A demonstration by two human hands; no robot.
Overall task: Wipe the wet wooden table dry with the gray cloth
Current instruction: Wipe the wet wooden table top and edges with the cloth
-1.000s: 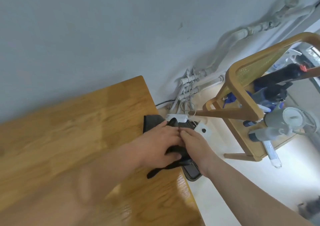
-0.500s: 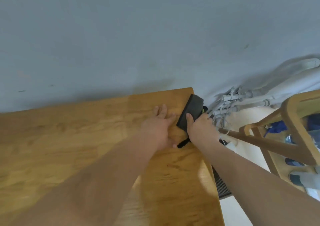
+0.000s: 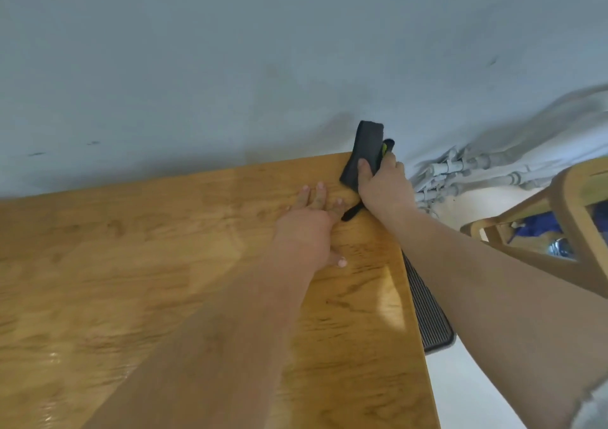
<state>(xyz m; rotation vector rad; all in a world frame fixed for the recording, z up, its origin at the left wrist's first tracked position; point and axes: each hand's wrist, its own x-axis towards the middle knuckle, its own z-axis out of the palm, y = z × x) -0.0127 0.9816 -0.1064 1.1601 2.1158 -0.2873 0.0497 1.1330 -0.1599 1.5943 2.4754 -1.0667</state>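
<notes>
Wooden table is taking up most of the shot, running back to the grey wall, and it's showing shiny wet glare near the front left, so I'd say the drying is barely getting going. The left hand is lying flat on the wood near the far right corner with fingers spread and the thumb out to the side, probably bracing the person while they're leaning in. The right hand is gripping the gray cloth right at that corner, thumb pressing on the top face and the other fingers wrapping round behind it. The cloth is folded into a thick pad and sticking up past the table's back edge, guessing so the stroke starts at the very corner
</notes>
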